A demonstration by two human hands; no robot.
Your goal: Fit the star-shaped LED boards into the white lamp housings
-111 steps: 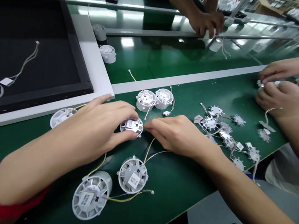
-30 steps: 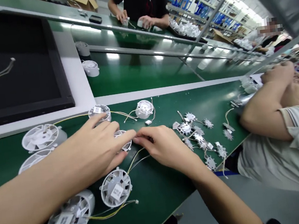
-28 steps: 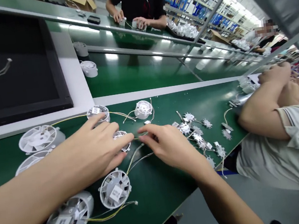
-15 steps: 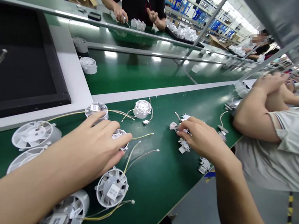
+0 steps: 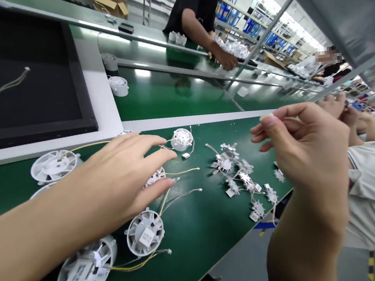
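Observation:
My left hand (image 5: 133,169) is open with fingers spread, palm down over white round fan housings. A small fan (image 5: 156,175) is partly hidden beneath its fingers, and I cannot tell whether they touch it. Close to its fingertips stands another small fan (image 5: 181,139) with wires and a connector. Below the hand lie a labelled fan (image 5: 145,232) and a larger fan (image 5: 83,272) with yellow and white wires. My right hand (image 5: 306,140) is raised, thumb and fingers pinched together; anything between them is hidden. Left of it lies a cluster of white spoked parts with wires (image 5: 226,165).
A black tray (image 5: 25,86) with a wire in it is at the upper left. White fans (image 5: 118,86) stand on the green line beyond the pale ledge (image 5: 185,120). A co-worker's arm (image 5: 204,35) reaches across there. Another person's sleeve (image 5: 370,169) is close on the right.
My right hand has come up and rightward, away from the spoked parts, uncovering them. My left hand's fingers have spread and shifted slightly right. The co-worker opposite now leans and reaches right.

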